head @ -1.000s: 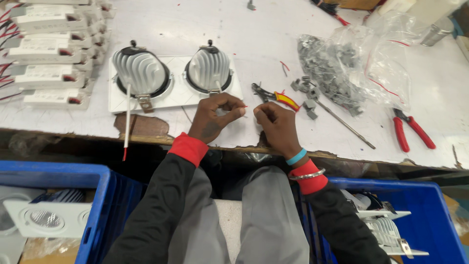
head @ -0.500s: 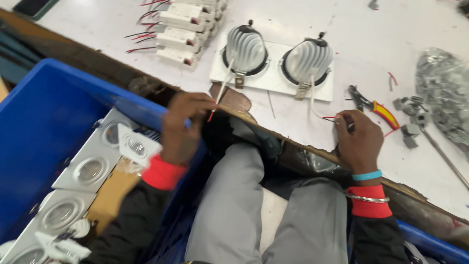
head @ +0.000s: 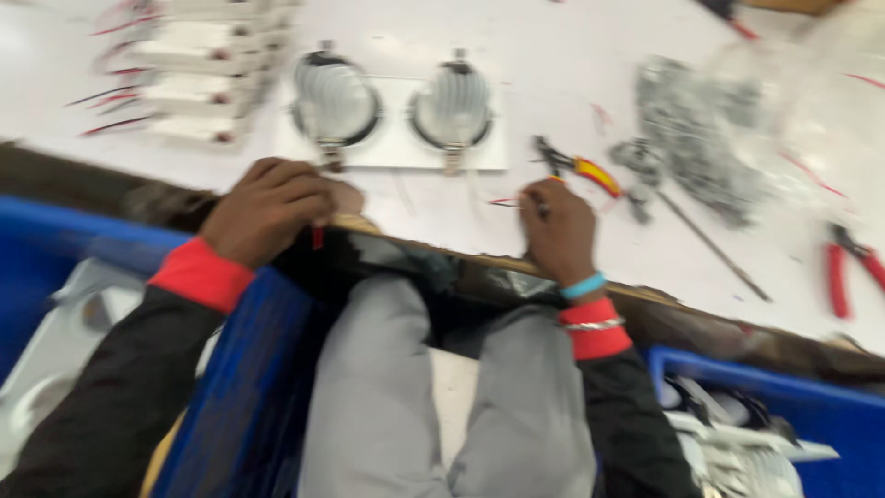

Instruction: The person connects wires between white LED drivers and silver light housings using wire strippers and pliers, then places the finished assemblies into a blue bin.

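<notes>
Head view is blurry: left hand (head: pixel 267 210) fisted around a red wire (head: pixel 318 237) at the tabletop (head: pixel 553 37) edge, right hand (head: pixel 556 231) pinching another thin wire (head: pixel 505 202). Probably best to keep both taut near the twin lamp (head: pixel 392 109).

Both arms wear black long sleeves that end in bright red ribbed cuffs at the wrists. Above the red cuff of the right hand (head: pixel 558 231) sit a light blue band and a thin silver metal bracelet. The left hand (head: pixel 267 210) is bare, with no band or ring that shows. The legs are covered by plain grey trousers, blurred in this view
</notes>
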